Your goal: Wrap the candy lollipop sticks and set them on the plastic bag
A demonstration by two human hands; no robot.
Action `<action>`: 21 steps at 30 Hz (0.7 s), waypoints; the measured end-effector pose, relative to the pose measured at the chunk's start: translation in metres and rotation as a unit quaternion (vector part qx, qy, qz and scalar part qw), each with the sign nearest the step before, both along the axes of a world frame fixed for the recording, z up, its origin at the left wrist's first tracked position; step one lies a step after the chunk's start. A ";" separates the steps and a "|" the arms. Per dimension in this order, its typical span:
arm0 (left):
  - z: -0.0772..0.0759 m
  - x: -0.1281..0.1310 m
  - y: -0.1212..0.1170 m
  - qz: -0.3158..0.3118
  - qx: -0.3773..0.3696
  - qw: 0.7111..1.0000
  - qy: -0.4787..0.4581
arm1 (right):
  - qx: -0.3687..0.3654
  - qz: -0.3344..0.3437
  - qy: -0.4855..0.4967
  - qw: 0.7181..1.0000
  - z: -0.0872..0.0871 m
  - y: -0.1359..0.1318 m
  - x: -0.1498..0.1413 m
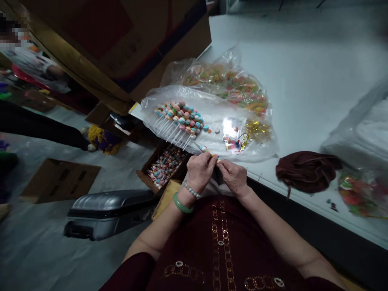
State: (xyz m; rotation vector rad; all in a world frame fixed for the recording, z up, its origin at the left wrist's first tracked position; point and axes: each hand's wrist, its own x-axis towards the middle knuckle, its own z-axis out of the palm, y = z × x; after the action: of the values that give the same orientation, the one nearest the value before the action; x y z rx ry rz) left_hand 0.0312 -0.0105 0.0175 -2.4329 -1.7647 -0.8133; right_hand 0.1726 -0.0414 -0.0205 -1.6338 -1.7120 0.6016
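- As the left hand (pixel 198 171) clenches a candy skewer (pixel 206 151) just off the tabletop (pixel 303 81) edge, the right hand's (pixel 232 176) fingers (pixel 220 163) pinch its tip, prob for control
- more skewers (pixel 178 121) lie lined up on a plastic bag (pixel 218 121), w/in easy reach

Table (pixel 303 81) before you | on it: candy skewers (pixel 178 121) on a plastic bag (pixel 230 151), second bag (pixel 227 79) behind them, cloth pouch (pixel 306 171) to your right | left of table: cardboard box (pixel 147 173) of skewers, suitcase (pixel 107 214) beyond it on the floor (pixel 39 246)

One head-worn view — wide (edges bowed) — looks down at the hands (pixel 200 171) (pixel 233 178).
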 end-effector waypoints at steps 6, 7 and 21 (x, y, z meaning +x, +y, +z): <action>0.020 0.013 0.011 -0.092 0.043 0.991 0.090 | 0.061 -0.051 -0.063 0.995 0.012 0.002 0.011; 0.022 0.015 0.013 -0.110 0.053 0.987 0.105 | 0.062 -0.056 -0.066 0.994 0.013 0.002 0.013; 0.012 0.026 0.045 -0.162 0.012 0.983 0.082 | 0.009 -0.097 -0.025 0.995 0.025 0.021 0.024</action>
State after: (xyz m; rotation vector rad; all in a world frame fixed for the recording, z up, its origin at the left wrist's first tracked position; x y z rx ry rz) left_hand 0.0576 0.0347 0.0294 -2.7214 -1.3181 -0.6219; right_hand 0.1967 -0.0206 0.0049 -1.7897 -1.5647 0.4539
